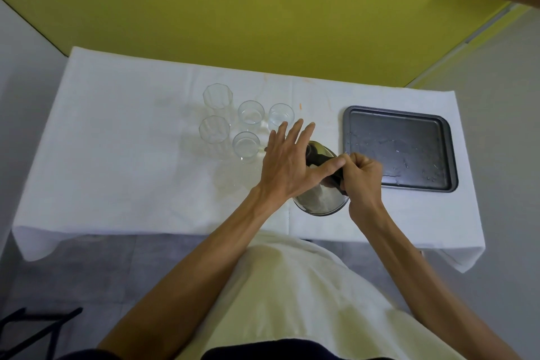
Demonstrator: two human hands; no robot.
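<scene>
- The steel jug (318, 200) stands on the white tablecloth (117, 155), just left of the dark tray (409, 131) and close to its near-left corner.
- The left hand (287, 164) lies flat over the jug's top with its fingers straight and spread, pointing away from the person.
- The right hand (363, 175), between jug and tray, has its fingers curled round the jug's black handle (339, 175).
- The tray's surface shows scattered drops and streaks.
- Five clear glasses (250, 112) stand upright in a cluster well left of the tray, beyond the left hand.
</scene>
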